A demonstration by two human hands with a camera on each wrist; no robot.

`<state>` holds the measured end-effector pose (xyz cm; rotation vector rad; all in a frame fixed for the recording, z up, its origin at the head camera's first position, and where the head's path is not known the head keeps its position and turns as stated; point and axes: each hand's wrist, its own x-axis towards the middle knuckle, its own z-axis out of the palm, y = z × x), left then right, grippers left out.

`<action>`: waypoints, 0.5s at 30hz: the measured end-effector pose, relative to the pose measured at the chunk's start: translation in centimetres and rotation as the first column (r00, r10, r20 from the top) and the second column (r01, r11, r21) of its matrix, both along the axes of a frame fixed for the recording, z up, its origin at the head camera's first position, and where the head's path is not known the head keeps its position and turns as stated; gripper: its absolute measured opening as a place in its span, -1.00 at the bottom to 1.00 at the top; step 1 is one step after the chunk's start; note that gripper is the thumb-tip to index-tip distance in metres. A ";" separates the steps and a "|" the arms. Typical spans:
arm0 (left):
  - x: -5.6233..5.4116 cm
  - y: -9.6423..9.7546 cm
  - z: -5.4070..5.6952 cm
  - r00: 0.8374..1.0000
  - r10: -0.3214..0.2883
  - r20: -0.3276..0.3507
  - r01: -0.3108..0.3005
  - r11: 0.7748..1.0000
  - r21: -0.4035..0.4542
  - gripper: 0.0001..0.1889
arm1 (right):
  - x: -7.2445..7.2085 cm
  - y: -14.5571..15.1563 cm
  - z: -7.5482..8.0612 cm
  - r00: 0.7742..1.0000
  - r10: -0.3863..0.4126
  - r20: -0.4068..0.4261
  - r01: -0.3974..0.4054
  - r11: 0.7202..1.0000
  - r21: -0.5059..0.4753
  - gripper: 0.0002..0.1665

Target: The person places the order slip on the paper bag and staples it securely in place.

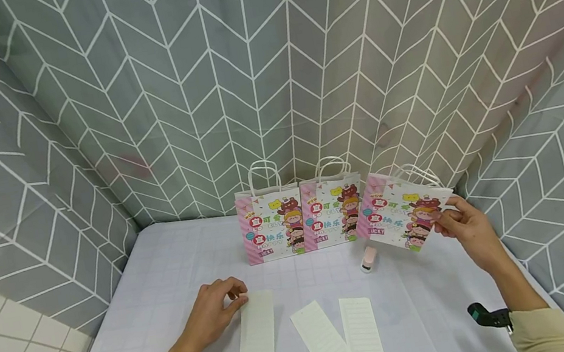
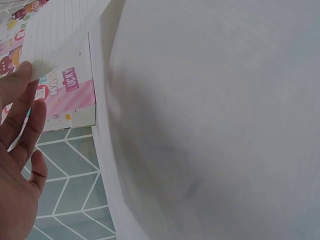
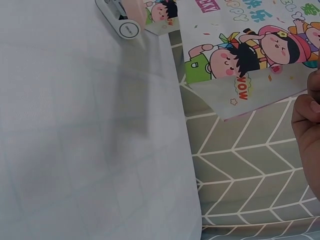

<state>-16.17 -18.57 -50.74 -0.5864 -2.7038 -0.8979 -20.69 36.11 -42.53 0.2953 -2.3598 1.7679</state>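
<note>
My left hand [image 1: 215, 313] pinches the top corner of a lined paper slip [image 1: 258, 330] between thumb and fingers; the slip's ruled side shows in the left wrist view, with small boxes along its end. On the right, my right hand [image 1: 468, 229] grips the lower right side of a paper gift bag [image 1: 398, 210] with cartoon characters and twisted white handles. That bag is tilted, its right side raised. Two matching gift bags, a left one [image 1: 272, 227] and a middle one [image 1: 333, 211], stand upright beside it. Most of the right hand lies outside the right wrist view.
Two more lined slips, one slanted [image 1: 320, 342] and one nearly straight [image 1: 363, 335], lie on the white tablecloth [image 1: 173, 261], their edges meeting. A small pink and white stapler [image 1: 369, 259] lies before the bags. Patterned grey curtain [image 1: 267, 80] hangs behind the table.
</note>
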 end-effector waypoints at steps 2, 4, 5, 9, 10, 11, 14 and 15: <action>0.0 0.0 0.0 1.000 0.003 0.004 -0.003 1.000 0.008 -0.80 | 0.1 0.0 0.0 1.000 -0.010 0.002 0.010 1.000 0.009 -0.79; 0.0 0.0 0.0 1.000 0.004 0.007 -0.004 1.000 0.012 -0.80 | 0.2 -0.1 0.0 1.000 -0.020 0.004 0.019 1.000 0.016 -0.79; 0.0 0.0 0.0 1.000 0.006 0.007 -0.006 1.000 0.012 -0.79 | 0.2 -0.1 0.0 1.000 -0.023 0.004 0.023 1.000 0.018 -0.79; 0.0 -0.1 -0.1 1.000 0.004 -0.001 -0.004 1.000 0.011 -0.79 | 0.4 -0.2 0.2 1.000 -0.020 0.002 0.020 1.000 0.004 -0.82; 0.0 -0.1 -0.2 1.000 0.003 -0.005 -0.003 1.000 0.012 -0.78 | 0.5 -0.3 0.2 1.000 -0.017 0.001 0.017 1.000 -0.002 -0.82; 0.0 -0.1 -0.2 1.000 0.001 -0.009 0.000 1.000 0.013 -0.78 | 0.6 -0.3 0.3 1.000 -0.015 -0.001 0.015 1.000 -0.007 -0.83; 0.0 -0.1 -0.2 1.000 -0.007 -0.023 0.007 1.000 0.019 -0.78 | 0.8 -0.5 0.5 1.000 -0.003 -0.003 0.003 0.999 -0.033 -0.83; 0.0 -0.1 -0.3 1.000 -0.009 -0.027 0.010 1.000 0.020 -0.77 | 0.9 -0.6 0.6 1.000 0.000 -0.002 0.000 0.999 -0.042 -0.83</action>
